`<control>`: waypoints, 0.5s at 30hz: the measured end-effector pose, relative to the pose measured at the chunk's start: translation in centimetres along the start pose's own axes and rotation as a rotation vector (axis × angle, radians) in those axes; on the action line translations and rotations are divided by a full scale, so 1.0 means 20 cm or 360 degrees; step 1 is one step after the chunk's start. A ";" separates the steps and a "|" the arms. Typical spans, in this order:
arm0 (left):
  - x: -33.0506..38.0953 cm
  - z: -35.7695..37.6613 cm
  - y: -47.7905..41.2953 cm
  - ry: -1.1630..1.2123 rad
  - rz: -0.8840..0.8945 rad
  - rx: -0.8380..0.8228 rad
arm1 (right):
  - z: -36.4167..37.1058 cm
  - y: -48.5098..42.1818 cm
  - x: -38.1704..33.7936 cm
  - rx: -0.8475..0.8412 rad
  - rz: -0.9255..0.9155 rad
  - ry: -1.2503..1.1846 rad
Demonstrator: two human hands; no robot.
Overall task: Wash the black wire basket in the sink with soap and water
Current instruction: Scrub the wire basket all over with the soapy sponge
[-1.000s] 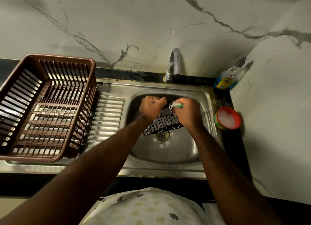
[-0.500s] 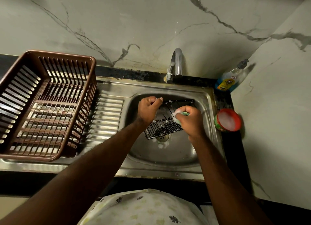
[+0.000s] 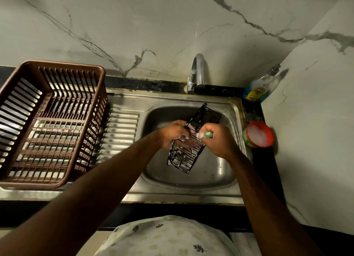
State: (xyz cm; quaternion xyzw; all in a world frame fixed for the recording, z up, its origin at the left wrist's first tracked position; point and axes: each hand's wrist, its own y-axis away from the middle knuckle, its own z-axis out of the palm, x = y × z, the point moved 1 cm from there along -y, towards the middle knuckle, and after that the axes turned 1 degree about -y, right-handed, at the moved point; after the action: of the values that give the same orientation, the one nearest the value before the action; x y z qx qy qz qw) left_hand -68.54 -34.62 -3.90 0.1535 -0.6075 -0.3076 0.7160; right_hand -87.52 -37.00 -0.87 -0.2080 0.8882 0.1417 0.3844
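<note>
The basket hangs tilted over the sink bowl, one end low toward the person and the other raised toward the tap. The left hand grips it about midway along its left side, fingers curled round the wires. The right hand is closed on a green sponge, which it presses against the basket's right side just across from the left hand. White foam clings to the wires and to the sponge (how much of the basket is covered is hard to tell, since the shot is dim and blurred).

A brown crate sits on the drainboard to the left. Right of the bowl stands a red-rimmed tub holding something white. In the corner behind it is a bottle of blue liquid.
</note>
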 end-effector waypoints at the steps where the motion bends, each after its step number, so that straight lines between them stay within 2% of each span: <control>1: -0.02 0.01 0.00 -0.0015 0.0037 0.0031 | -0.01 0.00 0.01 -0.0048 -0.0013 0.0013; 4: -0.09 0.04 -0.04 -0.0108 0.0109 0.0032 | -0.05 0.01 0.04 -0.0042 0.0000 -0.0014; 8: -0.12 0.06 -0.05 -0.0284 0.0189 0.0069 | -0.11 0.00 0.05 0.0303 0.0045 0.0010; 15: -0.07 0.09 -0.02 -0.0578 0.0214 0.0125 | 0.03 -0.05 -0.03 0.0286 -0.0079 0.0156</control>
State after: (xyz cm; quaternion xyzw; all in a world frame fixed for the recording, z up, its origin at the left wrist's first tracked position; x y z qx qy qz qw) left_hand -70.55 -33.79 -4.81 0.0823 -0.7472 -0.2577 0.6071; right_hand -86.25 -37.44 -0.93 -0.2013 0.9096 0.0414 0.3611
